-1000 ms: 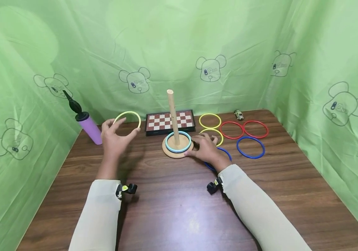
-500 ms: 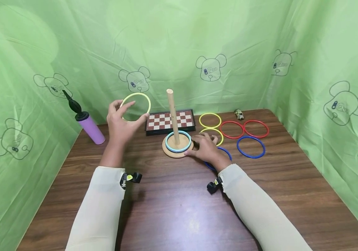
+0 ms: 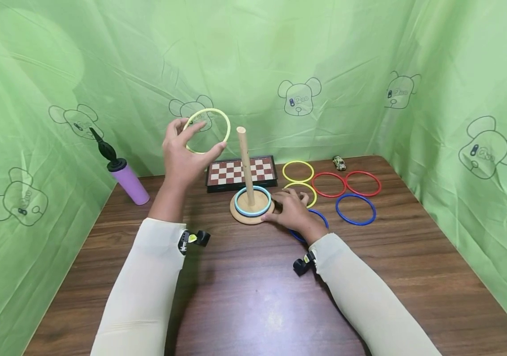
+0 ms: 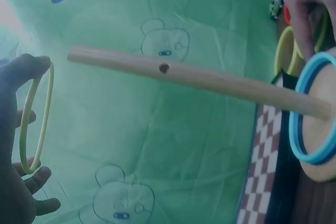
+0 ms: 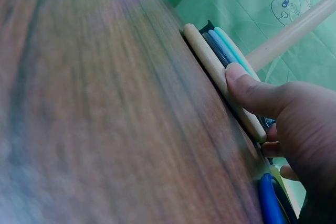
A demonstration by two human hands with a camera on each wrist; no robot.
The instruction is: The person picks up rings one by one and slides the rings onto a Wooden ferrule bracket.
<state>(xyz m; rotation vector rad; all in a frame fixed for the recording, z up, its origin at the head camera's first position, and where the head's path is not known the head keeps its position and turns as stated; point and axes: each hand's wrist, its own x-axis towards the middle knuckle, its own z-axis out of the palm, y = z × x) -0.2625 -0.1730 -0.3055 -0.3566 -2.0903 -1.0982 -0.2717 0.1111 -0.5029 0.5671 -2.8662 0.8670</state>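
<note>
Pale yellow ring (image 3: 209,110) is hanging just left of the top end of the upright peg (image 3: 245,163); the nearer left hand (image 3: 185,152) is grasping it between thumb and fingers, while the right hand (image 3: 291,207) is gripping the round base (image 3: 246,220).

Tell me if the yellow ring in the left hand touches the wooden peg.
Apart. Left wrist view shows green cloth between the yellow ring and wooden peg.
</note>
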